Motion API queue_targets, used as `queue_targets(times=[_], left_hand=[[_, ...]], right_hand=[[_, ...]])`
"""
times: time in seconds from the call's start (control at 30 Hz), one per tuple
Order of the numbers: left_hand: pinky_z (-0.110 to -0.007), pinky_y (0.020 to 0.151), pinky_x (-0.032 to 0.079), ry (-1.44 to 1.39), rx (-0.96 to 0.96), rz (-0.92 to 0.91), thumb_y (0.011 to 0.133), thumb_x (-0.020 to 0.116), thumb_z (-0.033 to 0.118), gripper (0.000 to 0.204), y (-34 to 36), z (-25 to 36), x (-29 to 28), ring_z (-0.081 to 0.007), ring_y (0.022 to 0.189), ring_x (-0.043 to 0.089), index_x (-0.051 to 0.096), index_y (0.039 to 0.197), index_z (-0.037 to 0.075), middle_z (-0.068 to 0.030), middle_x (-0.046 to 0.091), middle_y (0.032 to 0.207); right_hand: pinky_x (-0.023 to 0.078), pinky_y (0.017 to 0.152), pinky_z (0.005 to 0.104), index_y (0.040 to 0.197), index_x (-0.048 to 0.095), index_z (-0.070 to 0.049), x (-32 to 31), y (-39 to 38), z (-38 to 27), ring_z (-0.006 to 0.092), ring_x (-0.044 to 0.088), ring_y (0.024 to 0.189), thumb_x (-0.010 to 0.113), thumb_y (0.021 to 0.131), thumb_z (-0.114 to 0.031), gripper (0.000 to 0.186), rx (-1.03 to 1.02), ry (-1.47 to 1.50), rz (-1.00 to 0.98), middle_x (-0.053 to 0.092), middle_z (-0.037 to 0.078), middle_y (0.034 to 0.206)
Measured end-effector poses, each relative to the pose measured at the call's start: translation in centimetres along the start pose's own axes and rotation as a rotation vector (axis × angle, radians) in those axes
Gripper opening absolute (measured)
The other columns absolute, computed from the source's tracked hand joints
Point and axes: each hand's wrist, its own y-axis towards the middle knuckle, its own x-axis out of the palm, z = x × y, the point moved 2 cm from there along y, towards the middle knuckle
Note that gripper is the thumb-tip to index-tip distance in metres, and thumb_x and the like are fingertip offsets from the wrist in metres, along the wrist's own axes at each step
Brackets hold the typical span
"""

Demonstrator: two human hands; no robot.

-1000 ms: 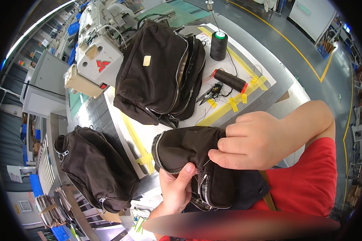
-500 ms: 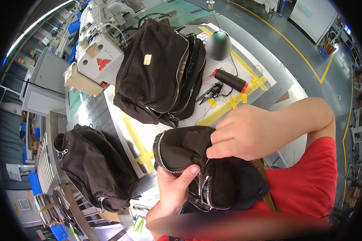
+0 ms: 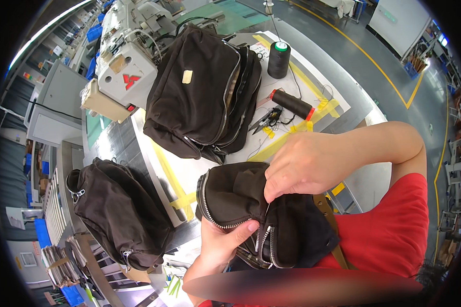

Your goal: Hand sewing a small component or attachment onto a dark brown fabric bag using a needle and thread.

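Observation:
A dark brown fabric bag (image 3: 232, 193) with silver zips rests at the table's near edge, against my lap. My left hand (image 3: 217, 245) is closed on its zipped rim from below, with the thumb pressed on the cloth. Over the bag's middle, my right hand (image 3: 303, 165) pinches a thin metal needle (image 3: 267, 209), which points down toward the fabric. How deep its tip sits in the cloth, I cannot tell.
Beyond stands a larger dark bag (image 3: 189, 97); another dark bag (image 3: 123, 215) lies at left. Right of the large bag are a black thread cone (image 3: 278, 62), a brown thread spool (image 3: 293, 104) and small thread snips (image 3: 264, 121). A sewing machine (image 3: 125, 77) stands far left.
My right hand has shifted slightly, and more of the needle shows below its fingers. The left thumb has slid a little to the right along the bag.

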Motion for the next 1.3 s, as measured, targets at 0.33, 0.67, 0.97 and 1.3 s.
queue_targets(times=[0.33, 0.67, 0.97, 1.3], left_hand=[[-0.030, 0.089, 0.041, 0.095, 0.014, -0.034, 0.070, 0.066, -0.004, 0.047, 0.0, 0.3, 0.3, -0.0150, 0.099, 0.054, 0.048, 0.113, -0.004, -0.0094, 0.056, 0.108], [-0.024, 0.071, 0.047, 0.266, -0.032, -0.078, 0.074, 0.066, 0.000, 0.026, -0.6, 0.8, 0.8, -0.0100, 0.079, 0.057, 0.055, 0.097, -0.004, -0.0065, 0.060, 0.091], [-0.022, 0.066, 0.045, 0.480, -0.168, -0.216, 0.073, 0.069, 0.001, 0.018, -0.7, 1.2, 0.7, -0.0090, 0.075, 0.056, 0.059, 0.088, 0.001, -0.0023, 0.059, 0.083], [-0.027, 0.077, 0.045, 0.588, -0.114, -0.226, 0.078, 0.066, 0.002, 0.024, -0.9, 1.0, 1.2, -0.0128, 0.088, 0.056, 0.058, 0.101, -0.001, -0.0055, 0.061, 0.095]], right_hand=[[0.045, 0.056, 0.0343, 0.089, 0.059, -0.008, 0.5, -0.1, -0.6, 0.0225, 0.058, 0.069, 0.058, 0.079, -0.005, 0.011, 0.041, 0.042, -0.010, 0.058, 0.004, 0.076], [0.045, 0.057, 0.0349, 0.089, 0.059, -0.008, 1.7, -1.1, 0.1, 0.0241, 0.059, 0.070, 0.059, 0.081, -0.007, 0.008, 0.103, 0.156, -0.004, 0.060, 0.004, 0.077], [0.045, 0.059, 0.0352, 0.090, 0.059, -0.008, 1.8, -1.5, 0.1, 0.0250, 0.059, 0.073, 0.058, 0.081, -0.008, 0.008, 0.157, 0.226, -0.063, 0.061, 0.005, 0.079], [0.045, 0.062, 0.0340, 0.089, 0.060, -0.007, 1.5, -0.7, 1.0, 0.0238, 0.060, 0.075, 0.058, 0.080, -0.007, 0.009, 0.114, 0.319, -0.165, 0.062, 0.005, 0.081]])
